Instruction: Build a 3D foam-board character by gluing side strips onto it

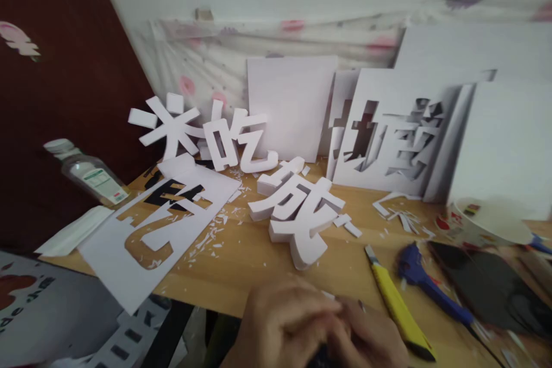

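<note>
My left hand (278, 322) and my right hand (366, 330) meet at the table's front edge, fingers curled and touching. A small white sliver shows above the fingertips, but what they pinch is mostly hidden and blurred. Just beyond them lies a thick white foam-board character (297, 207). To the right of my right hand are a yellow utility knife (394, 299) and a blue glue gun (433, 284). Two more raised white characters stand behind: a star-like one (170, 126) and a boxy one (237, 141).
A board with cut-outs (142, 236) overhangs the front left edge. A clear bottle (88, 175) stands at left. White boards (288, 106) lean on the wall; a cut panel (366, 167), paper bowl (491, 227) and dark phone (495, 287) are right. Scraps litter the wood.
</note>
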Available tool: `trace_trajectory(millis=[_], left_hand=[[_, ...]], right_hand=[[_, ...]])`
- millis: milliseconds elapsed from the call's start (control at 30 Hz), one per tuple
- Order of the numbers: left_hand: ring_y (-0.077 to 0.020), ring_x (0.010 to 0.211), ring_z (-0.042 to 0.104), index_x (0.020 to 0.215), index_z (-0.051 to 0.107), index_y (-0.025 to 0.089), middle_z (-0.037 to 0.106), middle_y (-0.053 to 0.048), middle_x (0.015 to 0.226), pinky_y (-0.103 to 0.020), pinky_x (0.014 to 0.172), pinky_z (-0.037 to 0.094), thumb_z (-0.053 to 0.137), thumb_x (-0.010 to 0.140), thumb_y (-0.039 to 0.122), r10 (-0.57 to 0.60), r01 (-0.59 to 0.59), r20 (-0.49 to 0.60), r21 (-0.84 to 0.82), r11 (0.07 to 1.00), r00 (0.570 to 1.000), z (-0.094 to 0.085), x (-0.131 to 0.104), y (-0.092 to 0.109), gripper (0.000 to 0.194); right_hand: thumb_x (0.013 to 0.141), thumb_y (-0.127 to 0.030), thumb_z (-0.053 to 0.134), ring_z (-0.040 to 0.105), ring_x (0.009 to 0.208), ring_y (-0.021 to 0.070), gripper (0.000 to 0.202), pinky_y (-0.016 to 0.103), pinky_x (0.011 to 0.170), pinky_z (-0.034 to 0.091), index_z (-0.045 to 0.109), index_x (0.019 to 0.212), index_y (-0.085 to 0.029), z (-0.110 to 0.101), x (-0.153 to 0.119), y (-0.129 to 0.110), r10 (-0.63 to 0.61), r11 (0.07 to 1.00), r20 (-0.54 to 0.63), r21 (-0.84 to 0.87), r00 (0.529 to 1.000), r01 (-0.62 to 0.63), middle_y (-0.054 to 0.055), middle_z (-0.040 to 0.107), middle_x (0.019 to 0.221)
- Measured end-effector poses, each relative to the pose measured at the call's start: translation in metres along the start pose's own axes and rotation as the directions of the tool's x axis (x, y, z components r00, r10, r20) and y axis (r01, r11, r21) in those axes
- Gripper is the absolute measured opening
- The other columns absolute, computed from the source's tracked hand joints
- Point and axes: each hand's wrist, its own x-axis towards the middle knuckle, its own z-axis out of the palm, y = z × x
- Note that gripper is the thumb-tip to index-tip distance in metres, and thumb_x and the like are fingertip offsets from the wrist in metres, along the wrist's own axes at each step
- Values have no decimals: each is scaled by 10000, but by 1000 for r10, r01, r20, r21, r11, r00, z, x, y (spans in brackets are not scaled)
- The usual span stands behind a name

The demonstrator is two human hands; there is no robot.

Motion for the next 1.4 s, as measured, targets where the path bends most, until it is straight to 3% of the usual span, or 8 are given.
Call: trace_trajectory(millis=[233, 633, 767, 833, 1033, 1133, 1267, 1400], left_hand=[[-165, 696, 681, 765, 741, 195, 756, -28, 753, -268, 676, 534, 663, 833, 372, -245, 238, -11, -190, 952, 970, -2, 49, -34, 205], [-71, 358, 356, 718, 504, 216, 387, 111, 399, -199, 426, 296, 551, 892, 538, -287, 311, 134, -212, 926, 948, 0, 61, -62, 370], [-87, 508, 473, 980, 682, 182, 530, 67, 566, -208, 526, 362, 647, 848, 456, -216, 409, 636, -173, 896, 741, 30, 67, -58, 305], [-92, 501, 435, 943, 733, 177, 517, 45, 553, -221, 528, 355, 517, 927, 464, -160, 403, 730, -170, 899, 665, 35, 70, -57, 359], [-194, 913, 598, 911, 779, 275, 650, -53, 953, -335, 869, 480, 500, 946, 505, -178, 214, 264, -113, 970, 948, 9, 63, -75, 363], [-237, 1058, 614, 796, 748, 231, 671, -88, 1078, -399, 976, 485, 565, 895, 567, -224, 300, 221, -419, 857, 949, 10, 52, -80, 395], [-103, 473, 485, 798, 666, 204, 530, 29, 583, -261, 522, 478, 592, 858, 605, -354, 518, 379, -605, 605, 855, 13, 38, -76, 412], [-107, 529, 482, 918, 716, 209, 575, 12, 655, -235, 525, 400, 493, 943, 478, -283, 339, 424, -62, 939, 860, -1, 29, -74, 350]], right_hand=[[897, -559, 600, 405, 383, 73, 601, 205, 410, 288, 501, 444, -176, 10, 51, 17, 165, 984, 14, 71, 986, -166, -22, 492, 392], [898, -503, 617, 559, 481, 120, 337, 218, 468, 430, 679, 833, -178, -59, 51, 48, 290, 957, -36, -15, 956, -291, -6, 628, 577], [878, -506, 655, 545, 516, 110, 360, 220, 502, 406, 685, 729, -180, -55, 57, 43, 264, 963, 69, -68, 962, -259, 2, 647, 588], [866, -512, 673, 529, 529, 103, 356, 217, 506, 393, 688, 742, -178, -52, 61, 44, 286, 958, 100, -50, 953, -282, 0, 658, 618], [801, -538, 738, 483, 527, 96, 372, 214, 487, 352, 673, 774, -172, -44, 43, 59, 406, 911, 193, -5, 893, -413, -18, 626, 614], [855, -480, 705, 506, 550, 97, 306, 212, 519, 378, 671, 808, -180, -36, 33, 56, 376, 913, 369, 9, 850, -408, -32, 606, 623], [881, -438, 687, 626, 824, 150, 260, 248, 708, 483, 690, 1004, -209, -44, 20, 53, 264, 946, 530, 19, 806, -323, 24, 697, 907], [664, -458, 878, 471, 1285, 281, 877, 406, 1092, 392, 496, 1420, -232, -56, -7, 62, 253, 961, 628, -76, 736, -265, 109, 558, 1367]])
